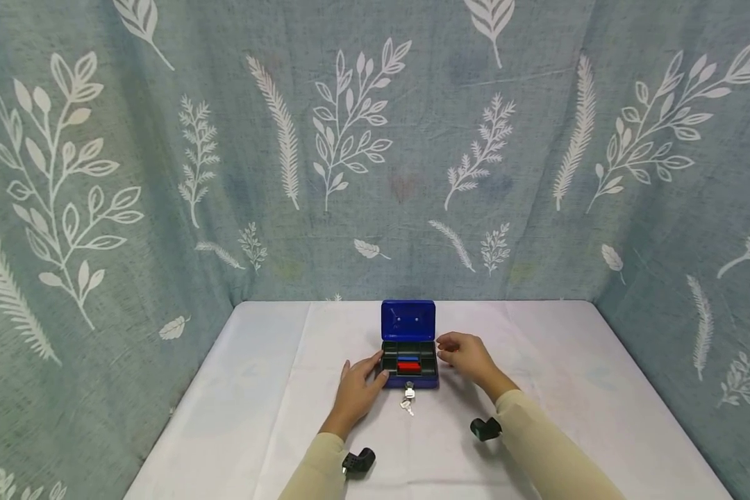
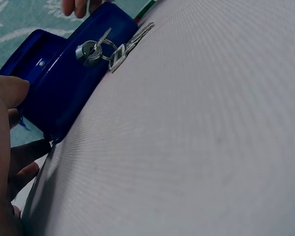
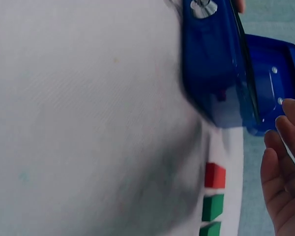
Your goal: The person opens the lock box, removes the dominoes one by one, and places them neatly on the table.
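Note:
A blue metal cash box [image 1: 409, 382] sits on the table with its lid [image 1: 408, 319] raised at the back. Inside is a black compartment tray [image 1: 428, 351], its middle holding a red piece [image 1: 409, 367] and a blue piece [image 1: 407, 358]. Keys [image 2: 123, 54] on a ring hang from the front lock. My left hand [image 1: 357, 390] holds the box's left side, thumb at the front rim and fingers along the outer wall. To the right, my right hand [image 1: 471, 357] hovers by the back corner near the lid, fingers loosely bent, holding nothing.
In the right wrist view a red block [image 3: 215, 175] and green blocks [image 3: 213, 207] lie in a row beyond the box's right side. A white cloth covers the table [image 1: 287, 403]. Leaf-patterned curtains [image 1: 406, 243] enclose its back and sides.

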`<state>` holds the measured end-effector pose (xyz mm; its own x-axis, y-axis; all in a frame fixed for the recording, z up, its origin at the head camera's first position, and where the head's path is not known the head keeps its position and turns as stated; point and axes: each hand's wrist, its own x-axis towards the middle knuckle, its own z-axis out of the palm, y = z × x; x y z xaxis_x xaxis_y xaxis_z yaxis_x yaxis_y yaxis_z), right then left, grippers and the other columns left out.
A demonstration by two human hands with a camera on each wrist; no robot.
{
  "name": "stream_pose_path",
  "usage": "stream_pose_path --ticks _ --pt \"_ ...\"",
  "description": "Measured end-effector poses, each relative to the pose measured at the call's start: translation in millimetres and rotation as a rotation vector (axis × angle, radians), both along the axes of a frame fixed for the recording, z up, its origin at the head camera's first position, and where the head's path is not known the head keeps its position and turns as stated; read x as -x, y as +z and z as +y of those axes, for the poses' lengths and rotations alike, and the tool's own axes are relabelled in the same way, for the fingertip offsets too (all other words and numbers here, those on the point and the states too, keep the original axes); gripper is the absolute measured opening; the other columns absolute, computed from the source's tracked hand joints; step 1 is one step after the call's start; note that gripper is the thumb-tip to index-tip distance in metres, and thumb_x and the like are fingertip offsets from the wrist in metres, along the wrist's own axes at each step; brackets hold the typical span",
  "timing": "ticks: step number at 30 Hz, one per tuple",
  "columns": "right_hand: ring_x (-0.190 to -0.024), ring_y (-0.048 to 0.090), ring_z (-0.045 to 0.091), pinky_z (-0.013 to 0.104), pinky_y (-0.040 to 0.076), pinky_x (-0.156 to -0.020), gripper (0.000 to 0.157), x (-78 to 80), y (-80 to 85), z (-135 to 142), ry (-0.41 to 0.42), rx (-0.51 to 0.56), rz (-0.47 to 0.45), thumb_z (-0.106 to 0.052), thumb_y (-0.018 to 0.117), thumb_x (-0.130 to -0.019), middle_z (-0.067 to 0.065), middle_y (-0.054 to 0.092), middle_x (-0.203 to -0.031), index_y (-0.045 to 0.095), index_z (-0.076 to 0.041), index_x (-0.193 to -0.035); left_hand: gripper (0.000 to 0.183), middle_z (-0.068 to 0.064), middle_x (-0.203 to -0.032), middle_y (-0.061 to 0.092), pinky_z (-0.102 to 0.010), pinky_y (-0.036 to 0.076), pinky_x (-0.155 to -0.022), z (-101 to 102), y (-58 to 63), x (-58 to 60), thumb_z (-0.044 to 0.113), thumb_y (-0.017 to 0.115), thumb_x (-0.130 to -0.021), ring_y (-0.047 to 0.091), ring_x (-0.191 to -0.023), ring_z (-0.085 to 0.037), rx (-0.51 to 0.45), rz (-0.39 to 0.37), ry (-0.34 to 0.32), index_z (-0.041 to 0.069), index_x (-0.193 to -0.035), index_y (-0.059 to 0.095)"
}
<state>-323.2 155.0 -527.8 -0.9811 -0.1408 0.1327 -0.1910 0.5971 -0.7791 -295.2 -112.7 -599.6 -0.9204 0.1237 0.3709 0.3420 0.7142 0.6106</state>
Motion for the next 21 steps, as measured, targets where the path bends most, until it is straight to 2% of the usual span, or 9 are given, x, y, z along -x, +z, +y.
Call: stream_pose_path --ticks 6,11,21 --pt "-0.093 0.066 0.02 0.04 0.056 -0.081 0.025 4.8 3.1 -8.8 0.032 -0.025 0.036 -0.008 0.073 -0.086 0.001 0.072 -0.098 0.071 -0.003 -0.11 0.05 -0.001 -0.132 0.06 -0.058 0.013 -0.114 1.2 0.8 0.6 0.042 0.059 -0.094 0.052 -0.125 -0.022 0.004 -0.003 -0.012 0.019 -0.139 0.057" --pt "-0.095 0.066 0.02 0.041 0.054 -0.085 0.025 7.9 1.5 -20.6 0.077 -0.035 0.017 -0.009 0.072 -0.087 0.001 0.071 -0.1 0.071 -0.004 -0.111 0.05 -0.003 -0.131 0.061 -0.058 0.014 -0.114 1.2 1.6 0.3 0.04 0.059 -0.094 0.053 -0.125 -0.023 0.012 0.003 -0.012 0.018 -0.139 0.057" --pt "-0.111 0.061 0.02 0.044 0.048 -0.097 0.031 5.0 -1.3 -42.9 0.107 -0.138 -0.055 -0.018 0.07 -0.09 0.0 0.068 -0.116 0.069 -0.014 -0.121 0.051 -0.004 -0.131 0.061 -0.058 0.014 -0.114 -1.3 -0.1 0.7 0.043 0.057 -0.095 0.053 -0.125 -0.023 0.024 0.006 -0.012 0.02 -0.14 0.056"
